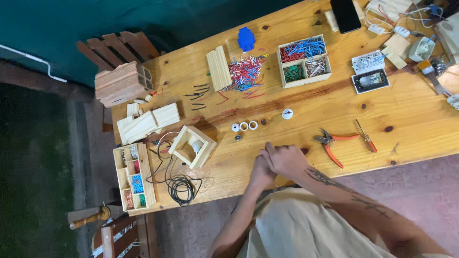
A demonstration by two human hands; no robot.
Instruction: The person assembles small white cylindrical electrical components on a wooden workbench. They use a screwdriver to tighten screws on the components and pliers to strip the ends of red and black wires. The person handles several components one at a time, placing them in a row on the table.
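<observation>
My left hand (260, 173) and my right hand (285, 159) rest together at the near edge of the wooden table (306, 110), the right hand laid over the left. The fingers are folded and I see nothing held in either. Nearest ahead lie three small white rings (244, 126) and a small dark screw-like part (237, 137). A white round cap (287, 113) lies further on. Orange-handled pliers (331, 143) and a small screwdriver (366, 136) lie to the right of my right hand. An open wooden box with a white bulb inside (192, 146) stands to the left.
A coil of black wire (181, 185) lies by a compartment tray (134, 177) at the left edge. Cut red, blue and white wire pieces (245, 71) spread by a wooden block; a divided box of wires (304, 60), a phone (345, 14) and switch plates (369, 71) sit farther back.
</observation>
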